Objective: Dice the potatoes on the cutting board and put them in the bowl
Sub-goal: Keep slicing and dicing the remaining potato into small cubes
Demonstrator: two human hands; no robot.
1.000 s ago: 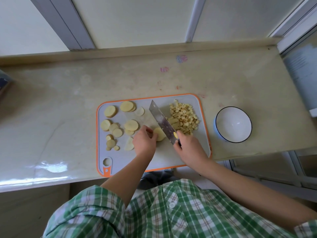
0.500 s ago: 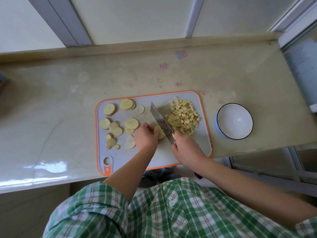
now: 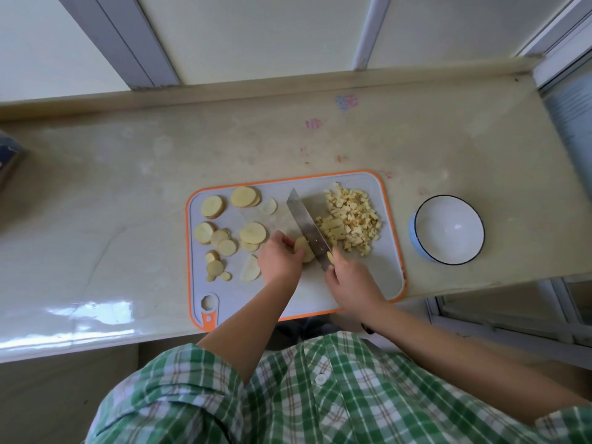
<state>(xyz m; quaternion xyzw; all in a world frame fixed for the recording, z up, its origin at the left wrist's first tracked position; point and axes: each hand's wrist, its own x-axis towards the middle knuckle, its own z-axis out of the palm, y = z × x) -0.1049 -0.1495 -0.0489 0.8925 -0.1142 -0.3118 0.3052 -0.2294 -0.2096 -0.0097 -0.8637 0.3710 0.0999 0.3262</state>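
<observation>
Head view, sweeping across the tabletop (image 3: 128, 203) from left to right. Passing first a dark object (image 3: 8, 161) at the left edge, cut off and impossible to identify. Reaching next the cutting board (image 3: 381, 277), lying against the front edge, right of the middle. Finding on its left half round potato slices (image 3: 253, 232), lying flat and not yet diced. Pinning a small potato piece (image 3: 302, 248) near the board's middle with the left hand (image 3: 280, 261), fingers curled down onto it. Setting the knife (image 3: 307, 225) just beside those fingers, blade pointing toward the back edge. Gripping it with the right hand (image 3: 352, 280), fingers wrapped around a handle hidden beneath them. Piling up right of the blade: diced potato (image 3: 350, 219). Waiting near the front right corner, apart from the board: the bowl (image 3: 448, 232), holding nothing.

Judging the step as dicing, roughly midway, with no transfer begun. Probably calling next for short cuts through the pinned piece, fingertips tucked back, then for drawing in another slice from the left.

Showing pale, glossy stone with faint coloured smudges (image 3: 347, 102) near the back edge. Backing onto light window panels (image 3: 256, 33) with grey frames. Catching a green plaid shirt (image 3: 320, 395) at the bottom.
</observation>
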